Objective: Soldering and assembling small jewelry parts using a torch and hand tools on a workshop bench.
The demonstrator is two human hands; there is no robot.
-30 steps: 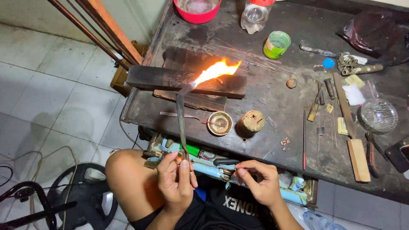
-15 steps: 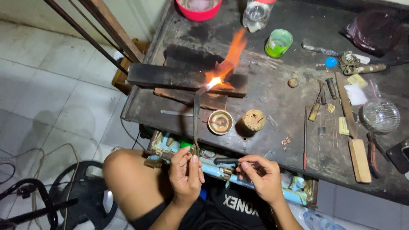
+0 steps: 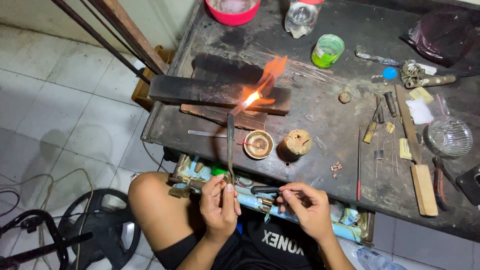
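Note:
My left hand (image 3: 219, 204) grips the base of a gas torch (image 3: 230, 142) whose long tube reaches up over the bench. Its orange flame (image 3: 261, 86) burns across a long dark charred block (image 3: 200, 91) lying on a flat board. My right hand (image 3: 306, 204) pinches a dark-handled thin tool (image 3: 266, 190) just right of the torch base, below the bench's front edge. A small round metal dish (image 3: 258, 144) and a cork-like stump (image 3: 296, 142) sit on the bench just beyond the hands.
The dark metal bench (image 3: 320, 125) carries a red bowl (image 3: 233, 7), clear bottle (image 3: 300, 17), green cup (image 3: 327, 50), glass dish (image 3: 450, 136), wooden sticks, files and pliers at right. A round weight plate (image 3: 102, 227) and cables lie on the tiled floor left.
The torch has swung from left to right, and the flame has shifted from pointing right along the block to pointing up and right. Both hands have moved slightly right.

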